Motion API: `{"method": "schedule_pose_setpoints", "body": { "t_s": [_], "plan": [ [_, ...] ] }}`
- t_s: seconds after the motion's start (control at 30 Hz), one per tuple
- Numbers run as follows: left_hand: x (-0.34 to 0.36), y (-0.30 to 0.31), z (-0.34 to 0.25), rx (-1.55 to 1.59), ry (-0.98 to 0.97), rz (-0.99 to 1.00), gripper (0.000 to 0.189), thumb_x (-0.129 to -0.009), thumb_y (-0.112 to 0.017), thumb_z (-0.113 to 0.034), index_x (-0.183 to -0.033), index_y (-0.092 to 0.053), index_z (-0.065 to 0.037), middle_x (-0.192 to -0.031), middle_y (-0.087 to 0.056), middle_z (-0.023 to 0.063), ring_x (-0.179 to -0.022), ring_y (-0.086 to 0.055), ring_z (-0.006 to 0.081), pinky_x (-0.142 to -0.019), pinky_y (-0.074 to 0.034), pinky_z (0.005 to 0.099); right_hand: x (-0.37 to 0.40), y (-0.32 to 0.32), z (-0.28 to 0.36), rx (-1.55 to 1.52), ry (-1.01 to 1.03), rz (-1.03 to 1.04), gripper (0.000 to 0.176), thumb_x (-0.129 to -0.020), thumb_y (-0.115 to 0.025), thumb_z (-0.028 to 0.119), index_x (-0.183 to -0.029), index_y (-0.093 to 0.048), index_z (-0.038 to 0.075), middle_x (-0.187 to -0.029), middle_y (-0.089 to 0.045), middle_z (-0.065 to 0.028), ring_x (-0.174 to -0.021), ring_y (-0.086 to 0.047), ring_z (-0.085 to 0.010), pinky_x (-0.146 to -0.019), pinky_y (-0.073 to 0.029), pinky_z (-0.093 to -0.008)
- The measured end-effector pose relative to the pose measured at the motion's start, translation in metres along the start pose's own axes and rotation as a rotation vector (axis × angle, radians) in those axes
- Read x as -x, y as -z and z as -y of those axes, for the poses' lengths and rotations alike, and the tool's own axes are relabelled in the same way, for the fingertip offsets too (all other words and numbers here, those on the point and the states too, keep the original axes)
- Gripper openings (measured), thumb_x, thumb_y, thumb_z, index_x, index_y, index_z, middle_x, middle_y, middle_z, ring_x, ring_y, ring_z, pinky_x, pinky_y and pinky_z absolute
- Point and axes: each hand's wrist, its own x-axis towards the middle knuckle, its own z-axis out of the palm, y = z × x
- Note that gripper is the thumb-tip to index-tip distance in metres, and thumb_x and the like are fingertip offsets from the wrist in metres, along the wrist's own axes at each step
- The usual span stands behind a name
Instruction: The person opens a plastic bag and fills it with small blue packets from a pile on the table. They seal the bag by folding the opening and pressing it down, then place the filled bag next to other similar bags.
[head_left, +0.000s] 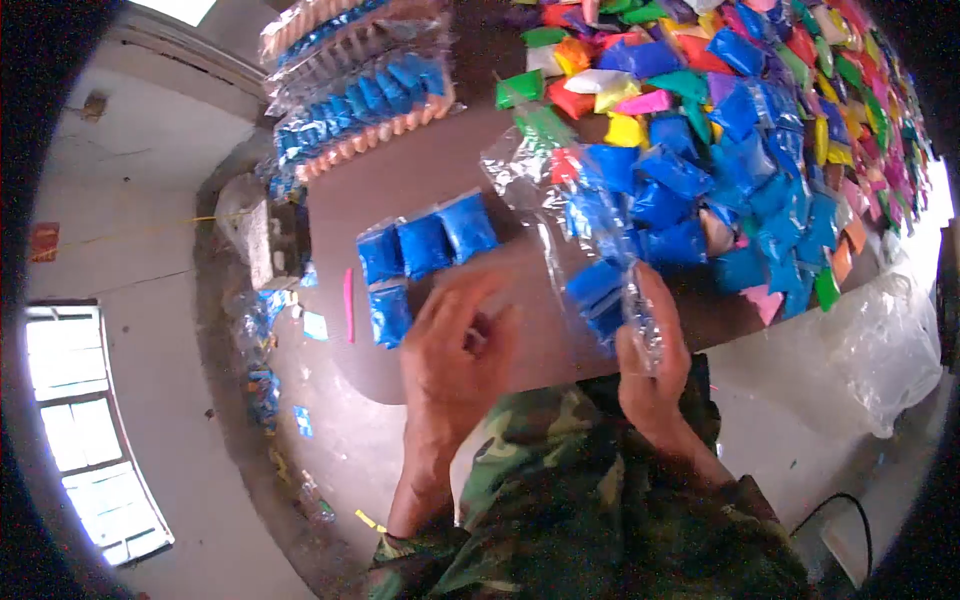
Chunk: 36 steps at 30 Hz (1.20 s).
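Four blue packets (425, 244) lie on the brown table, three in a row and one below the leftmost. Just right of the lowest packet is my left hand (455, 345), blurred, its fingers curled; whether it holds anything is hidden. My right hand (655, 350) pinches the edge of a clear plastic bag (550, 215) near the table's front edge. Blue packets (600, 292) show in or under that plastic, beside my right fingers. More blue packets (665, 195) are heaped beyond my right hand.
A large pile of multicoloured packets (690, 60) covers the table's right and far side. Clear bags of blue and orange-pink pieces (370, 100) lie at the far left. A pink strip (349, 305) is near the left edge. Clear plastic (870, 340) hangs at the right.
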Motion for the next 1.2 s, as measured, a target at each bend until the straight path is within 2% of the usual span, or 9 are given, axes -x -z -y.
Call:
{"method": "schedule_pose_setpoints", "body": {
  "t_s": [0.07, 0.13, 0.23, 0.37, 0.57, 0.67, 0.9, 1.1, 1.2],
  "plan": [
    [0.007, 0.022, 0.024, -0.177, 0.034, -0.153, 0.024, -0.089, -0.077, -0.005, -0.112, -0.073, -0.004, -0.108, -0.074, 0.0121, -0.073, -0.069, 0.0173, -0.061, -0.055, 0.0304, -0.001, 0.001, 0.002, -0.012, 0.013, -0.003, 0.053, -0.096, -0.060, 0.007, -0.147, -0.052, -0.003, -0.151, -0.055, -0.0220, -0.142, -0.050, -0.0384, -0.121, -0.035, -0.0463],
    [0.013, 0.043, 0.047, -0.318, 0.136, -0.272, 0.022, -0.090, -0.078, -0.012, -0.110, -0.073, -0.003, -0.105, -0.074, 0.0122, -0.074, -0.070, 0.0192, -0.063, -0.056, 0.0334, 0.000, -0.001, 0.000, -0.034, 0.005, -0.015, 0.051, -0.097, -0.059, 0.009, -0.147, -0.053, -0.003, -0.150, -0.056, -0.0214, -0.141, -0.051, -0.0381, -0.121, -0.035, -0.0460],
    [0.019, 0.063, 0.077, -0.428, 0.284, -0.281, 0.027, -0.092, -0.078, -0.019, -0.113, -0.074, -0.002, -0.101, -0.076, 0.0133, -0.074, -0.071, 0.0213, -0.067, -0.057, 0.0355, 0.000, -0.001, -0.001, -0.022, 0.008, -0.008, 0.050, -0.098, -0.060, 0.010, -0.146, -0.054, -0.003, -0.150, -0.056, -0.0213, -0.141, -0.052, -0.0377, -0.121, -0.035, -0.0457],
    [0.021, 0.065, 0.115, -0.233, 0.321, -0.213, 0.036, -0.092, -0.078, -0.024, -0.120, -0.072, -0.001, -0.095, -0.077, 0.0158, -0.075, -0.071, 0.0207, -0.069, -0.056, 0.0344, -0.001, -0.002, -0.001, -0.034, 0.005, -0.029, 0.049, -0.099, -0.061, 0.012, -0.145, -0.055, -0.003, -0.148, -0.058, -0.0209, -0.139, -0.053, -0.0364, -0.120, -0.037, -0.0450],
    [0.036, 0.064, 0.123, -0.036, 0.401, -0.099, 0.046, -0.089, -0.079, -0.022, -0.127, -0.068, 0.002, -0.098, -0.076, 0.0121, -0.076, -0.068, 0.0162, -0.069, -0.055, 0.0321, 0.000, -0.003, 0.000, -0.057, -0.034, -0.048, 0.049, -0.097, -0.062, 0.010, -0.145, -0.056, -0.002, -0.147, -0.059, -0.0200, -0.138, -0.055, -0.0345, -0.119, -0.038, -0.0440],
    [0.036, 0.064, 0.099, 0.004, 0.436, -0.023, 0.048, -0.088, -0.080, -0.021, -0.128, -0.067, 0.003, -0.101, -0.075, 0.0112, -0.075, -0.067, 0.0154, -0.069, -0.054, 0.0311, 0.000, -0.001, -0.001, -0.052, -0.029, -0.036, 0.049, -0.096, -0.063, 0.008, -0.144, -0.057, -0.002, -0.147, -0.059, -0.0197, -0.138, -0.055, -0.0341, -0.119, -0.038, -0.0438],
    [0.022, 0.075, 0.096, -0.144, 0.293, -0.018, 0.043, -0.093, -0.077, -0.017, -0.132, -0.067, -0.003, -0.118, -0.072, 0.0127, -0.080, -0.068, 0.0163, -0.070, -0.057, 0.0313, 0.000, -0.002, -0.003, -0.094, -0.024, -0.051, 0.048, -0.096, -0.064, 0.007, -0.143, -0.058, -0.002, -0.146, -0.061, -0.0195, -0.137, -0.056, -0.0334, -0.118, -0.039, -0.0435],
    [0.008, 0.080, 0.086, -0.176, 0.285, 0.229, 0.043, -0.084, -0.080, -0.012, -0.125, -0.070, 0.000, -0.115, -0.072, 0.0135, -0.078, -0.070, 0.0189, -0.072, -0.058, 0.0320, -0.001, -0.002, -0.003, -0.061, -0.007, -0.054, 0.048, -0.095, -0.064, 0.005, -0.142, -0.058, -0.003, -0.144, -0.061, -0.0196, -0.136, -0.057, -0.0330, -0.118, -0.039, -0.0432],
    [0.011, 0.079, 0.093, -0.143, 0.298, 0.270, 0.044, -0.082, -0.081, -0.012, -0.123, -0.071, 0.000, -0.111, -0.071, 0.0128, -0.082, -0.070, 0.0201, -0.073, -0.058, 0.0326, -0.001, -0.002, -0.001, -0.058, -0.019, -0.055, 0.048, -0.094, -0.065, 0.004, -0.142, -0.059, -0.003, -0.143, -0.062, -0.0195, -0.135, -0.057, -0.0331, -0.118, -0.040, -0.0431]
  ]
}}
